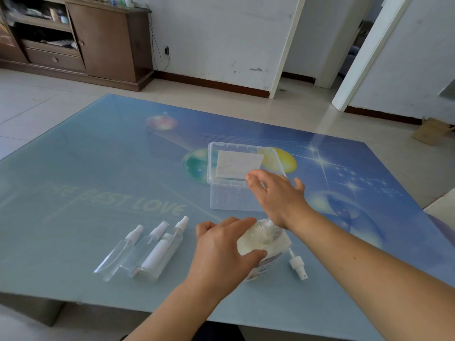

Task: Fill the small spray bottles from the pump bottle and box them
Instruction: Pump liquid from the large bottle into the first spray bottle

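The left hand (221, 249) is gripping the pump bottle (264, 247), fingers and thumb curled round its body, likely steadying it. The right hand (275, 193) is hovering above it, fingers loosely spread, holding nothing. Spray bottles (145, 249) are lying left of the pump bottle, the clear box (221, 193) behind it on the bench (73, 193).

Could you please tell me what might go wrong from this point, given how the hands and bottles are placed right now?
The left hand grips the pump bottle at a tilt while the right hand is above its top; a hard press could slip or spill liquid onto the table. The loose spray cap lies by the right forearm and might get knocked off. The small spray bottles lie close to the left hand and could roll if bumped.
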A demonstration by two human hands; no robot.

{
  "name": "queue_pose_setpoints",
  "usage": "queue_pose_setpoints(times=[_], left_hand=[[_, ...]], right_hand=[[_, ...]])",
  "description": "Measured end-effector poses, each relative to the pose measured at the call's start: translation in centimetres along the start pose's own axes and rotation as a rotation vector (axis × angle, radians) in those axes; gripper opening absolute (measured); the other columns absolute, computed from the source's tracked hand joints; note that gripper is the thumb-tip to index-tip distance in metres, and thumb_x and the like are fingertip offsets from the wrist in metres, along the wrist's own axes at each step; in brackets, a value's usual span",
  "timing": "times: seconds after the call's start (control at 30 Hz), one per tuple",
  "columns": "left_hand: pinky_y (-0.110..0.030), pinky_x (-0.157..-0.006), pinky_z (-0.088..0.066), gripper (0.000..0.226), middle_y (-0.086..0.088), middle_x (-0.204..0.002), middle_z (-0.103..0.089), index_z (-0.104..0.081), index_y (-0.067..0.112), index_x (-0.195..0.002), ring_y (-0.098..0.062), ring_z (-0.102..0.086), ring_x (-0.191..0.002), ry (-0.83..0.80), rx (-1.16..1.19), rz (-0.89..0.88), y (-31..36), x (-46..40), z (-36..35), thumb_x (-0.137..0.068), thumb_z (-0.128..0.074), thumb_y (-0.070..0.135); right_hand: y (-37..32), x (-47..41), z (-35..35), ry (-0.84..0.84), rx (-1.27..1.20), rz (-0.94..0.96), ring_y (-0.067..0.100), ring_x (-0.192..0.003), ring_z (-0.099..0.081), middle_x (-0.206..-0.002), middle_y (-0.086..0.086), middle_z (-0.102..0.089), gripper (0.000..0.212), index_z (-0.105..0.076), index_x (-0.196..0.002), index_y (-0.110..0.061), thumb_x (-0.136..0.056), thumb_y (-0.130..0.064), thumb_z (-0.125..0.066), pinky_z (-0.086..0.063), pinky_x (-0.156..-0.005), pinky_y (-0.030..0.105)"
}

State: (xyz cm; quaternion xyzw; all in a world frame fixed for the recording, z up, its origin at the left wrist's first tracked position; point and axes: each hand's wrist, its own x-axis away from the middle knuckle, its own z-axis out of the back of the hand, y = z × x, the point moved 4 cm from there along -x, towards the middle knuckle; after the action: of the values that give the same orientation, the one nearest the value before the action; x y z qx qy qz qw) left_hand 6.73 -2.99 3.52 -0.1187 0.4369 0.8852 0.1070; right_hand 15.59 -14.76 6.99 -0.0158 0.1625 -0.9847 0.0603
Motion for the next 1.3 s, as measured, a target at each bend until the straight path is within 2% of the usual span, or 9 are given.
queue_pose_setpoints(times=[0.1, 0.3, 0.57, 0.73, 0.97, 1.3], left_hand=[[-0.025, -0.085, -0.030, 0.044, 0.017, -0.087, -0.063, -0.064, 0.035, -0.105, -0.002, -0.050, -0.079, -0.014, -0.009, 0.005, -0.2, 0.3, -0.4, -0.063, -0.061, 0.048], [-0.030, -0.086, -0.031, 0.053, 0.017, -0.089, -0.064, -0.064, 0.035, -0.107, -0.003, -0.057, -0.080, -0.032, 0.012, 0.009, -0.7, 0.6, -0.9, -0.061, -0.051, 0.057], [-0.041, -0.085, -0.045, 0.044, 0.016, -0.086, -0.067, -0.064, 0.036, -0.096, -0.002, -0.060, -0.084, -0.006, 0.163, 0.087, -0.5, 0.9, -0.7, -0.056, -0.061, 0.052], [-0.040, -0.088, -0.044, 0.031, 0.025, -0.083, -0.064, -0.052, 0.046, -0.081, 0.002, -0.059, -0.086, -0.022, 0.182, 0.165, -0.7, 1.3, -0.8, -0.054, -0.067, 0.042], [-0.038, -0.089, -0.044, 0.035, 0.026, -0.083, -0.063, -0.052, 0.042, -0.082, 0.005, -0.057, -0.086, -0.008, 0.209, 0.218, -0.8, 1.6, -0.9, -0.055, -0.074, 0.039], [-0.040, -0.088, -0.044, 0.032, 0.024, -0.080, -0.064, -0.053, 0.043, -0.080, 0.005, -0.058, -0.083, 0.001, 0.199, 0.197, -0.4, 1.4, -1.0, -0.052, -0.067, 0.045]], right_hand=[[0.4, 0.0, -0.7, -0.014, 0.000, -0.015, 0.017, -0.126, -0.043, -0.133, -0.010, -0.053, 0.049, -0.046, -0.129, -0.035, -0.097, -0.056, -0.016, -0.006, -0.111, 0.054], [0.5, 0.2, -1.1, -0.012, 0.000, -0.024, 0.019, -0.127, -0.042, -0.134, -0.008, -0.053, 0.049, -0.044, -0.131, -0.033, -0.097, -0.055, -0.017, -0.006, -0.112, 0.054], [0.2, -0.2, 0.1, -0.017, -0.064, -0.036, 0.019, -0.129, -0.041, -0.135, -0.009, -0.052, 0.051, -0.044, -0.132, -0.035, -0.096, -0.058, -0.015, -0.005, -0.110, 0.055], [0.5, -0.2, 0.4, -0.053, -0.116, -0.075, 0.022, -0.129, -0.040, -0.135, -0.008, -0.052, 0.055, -0.043, -0.134, -0.034, -0.095, -0.060, -0.013, -0.009, -0.112, 0.052], [0.4, -0.1, 0.6, -0.054, -0.112, -0.070, 0.021, -0.128, -0.042, -0.132, -0.008, -0.054, 0.055, -0.043, -0.133, -0.034, -0.096, -0.061, -0.013, -0.009, -0.111, 0.052], [0.1, 0.2, 0.3, -0.048, -0.061, -0.032, 0.020, -0.129, -0.041, -0.133, -0.007, -0.055, 0.053, -0.044, -0.132, -0.033, -0.096, -0.059, -0.014, -0.004, -0.110, 0.054]])
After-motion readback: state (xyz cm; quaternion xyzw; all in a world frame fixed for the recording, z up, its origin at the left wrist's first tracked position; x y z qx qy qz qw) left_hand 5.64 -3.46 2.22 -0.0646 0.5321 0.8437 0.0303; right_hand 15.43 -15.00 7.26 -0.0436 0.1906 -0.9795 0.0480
